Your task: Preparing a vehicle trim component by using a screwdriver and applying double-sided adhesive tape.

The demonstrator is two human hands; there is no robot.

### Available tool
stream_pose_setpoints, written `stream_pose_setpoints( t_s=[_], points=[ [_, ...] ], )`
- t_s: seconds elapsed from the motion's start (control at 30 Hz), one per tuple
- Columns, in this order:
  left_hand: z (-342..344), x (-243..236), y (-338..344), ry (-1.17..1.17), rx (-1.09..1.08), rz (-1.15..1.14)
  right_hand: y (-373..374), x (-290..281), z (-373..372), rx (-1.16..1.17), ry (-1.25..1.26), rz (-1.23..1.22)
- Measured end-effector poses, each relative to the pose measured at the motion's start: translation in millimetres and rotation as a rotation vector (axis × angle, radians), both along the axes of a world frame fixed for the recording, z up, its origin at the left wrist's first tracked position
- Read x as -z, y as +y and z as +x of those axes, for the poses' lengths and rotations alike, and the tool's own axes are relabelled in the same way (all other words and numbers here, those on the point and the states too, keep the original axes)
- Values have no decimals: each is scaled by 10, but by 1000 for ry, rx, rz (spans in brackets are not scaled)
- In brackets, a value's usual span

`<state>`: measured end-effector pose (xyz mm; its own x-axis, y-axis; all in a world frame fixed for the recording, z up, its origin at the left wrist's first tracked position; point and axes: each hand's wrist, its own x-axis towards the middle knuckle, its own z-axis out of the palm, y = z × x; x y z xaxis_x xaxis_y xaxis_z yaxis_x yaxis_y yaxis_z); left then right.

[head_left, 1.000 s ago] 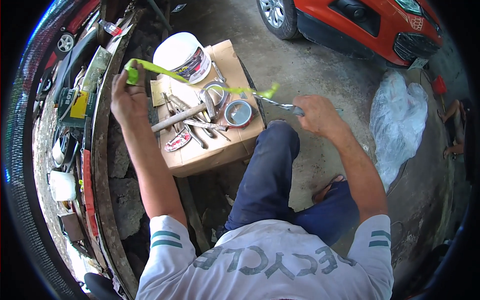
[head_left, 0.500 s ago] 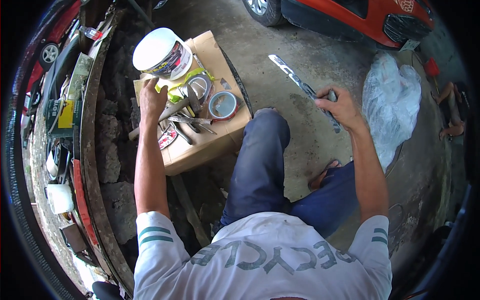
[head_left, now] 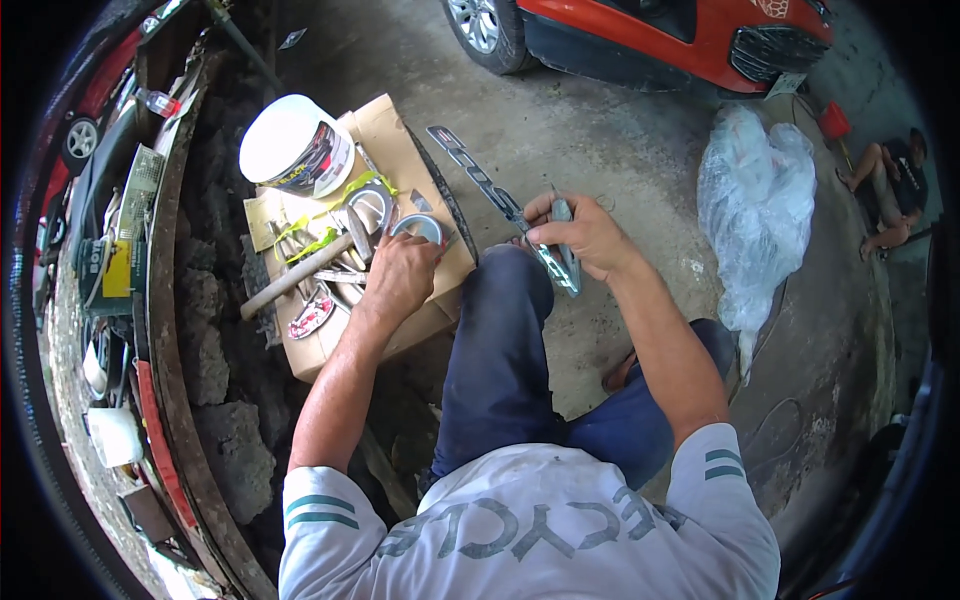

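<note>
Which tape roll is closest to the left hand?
The tape roll right at the left hand. The other roll lies nearer the white bucket, beside yellow-green strip.

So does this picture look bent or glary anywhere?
In the head view, the long brown wooden board at left bows with the wide lens; black fills the corners; the round white plastic bucket looks nearly washed out on top; the crumpled clear plastic sheet shows pale glints.

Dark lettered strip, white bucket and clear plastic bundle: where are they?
Dark lettered strip (head_left: 480,177), head view: exposed length.
White bucket (head_left: 286,140), head view: white top.
Clear plastic bundle (head_left: 756,200), head view: broad upper part.
</note>
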<state>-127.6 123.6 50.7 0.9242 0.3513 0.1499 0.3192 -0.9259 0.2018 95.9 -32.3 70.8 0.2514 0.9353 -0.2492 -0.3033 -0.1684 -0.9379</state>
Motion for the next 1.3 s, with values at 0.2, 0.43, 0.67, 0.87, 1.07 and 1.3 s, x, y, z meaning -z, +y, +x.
stream_pose_setpoints(
  t_s=[0.2,0.43,0.67,0.87,1.07,1.3],
  points=[
    [270,-275,-376,-429,-211,-603,-326,-60,-299,209,-765,107],
    [635,8,-753,-756,-387,-1664,-729,57,-677,178,-1395,164],
    [562,88,-859,-742,-358,-1846,-1100,24,-726,225,-934,139],
    [470,35,-1006,-739,-296,-2044,-1369,318,-510,319,576,11],
    [346,88,-1052,-689,-353,-2036,-1096,395,-491,288,587,34],
    [172,-13,-1090,-683,-413,-2080,-371,237,-389,163,275,32]
  ],
)
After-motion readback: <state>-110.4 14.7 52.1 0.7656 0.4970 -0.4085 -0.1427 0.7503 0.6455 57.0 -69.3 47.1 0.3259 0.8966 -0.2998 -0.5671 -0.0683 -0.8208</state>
